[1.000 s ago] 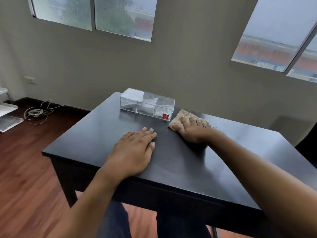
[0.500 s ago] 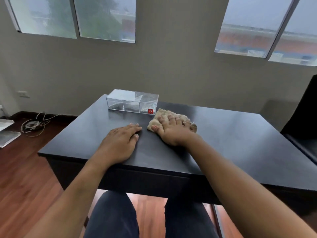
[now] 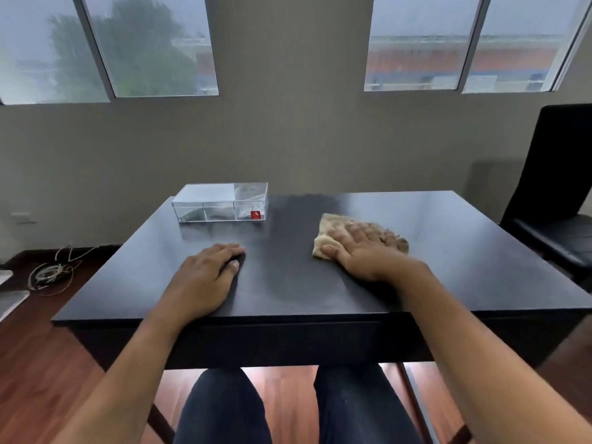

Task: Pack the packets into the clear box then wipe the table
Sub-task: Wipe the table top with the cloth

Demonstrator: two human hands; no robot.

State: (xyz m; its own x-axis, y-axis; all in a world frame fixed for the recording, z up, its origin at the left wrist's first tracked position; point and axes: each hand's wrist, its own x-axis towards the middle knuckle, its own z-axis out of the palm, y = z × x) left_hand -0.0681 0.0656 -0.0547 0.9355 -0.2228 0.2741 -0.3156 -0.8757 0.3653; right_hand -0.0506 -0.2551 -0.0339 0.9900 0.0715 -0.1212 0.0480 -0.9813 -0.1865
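The clear box [image 3: 221, 203] with a red label stands at the far left of the dark table [image 3: 288, 283], lid on, with pale packets dimly visible inside its compartments. A beige cloth [image 3: 330, 227] lies flat on the table right of the box. My right hand [image 3: 362, 251] presses palm-down on the cloth, fingers spread over it and hiding most of it. My left hand [image 3: 208, 277] rests flat on the bare tabletop near the front edge, holding nothing.
A black chair [image 3: 557, 200] stands at the table's right side. A coil of cables [image 3: 51, 270] lies on the wooden floor at the left. A wall with windows is just behind the table. My knees are under the front edge.
My right hand has slid the cloth to the right, away from the box. My left hand stays flat on the table. The view has swung to face the table squarely.
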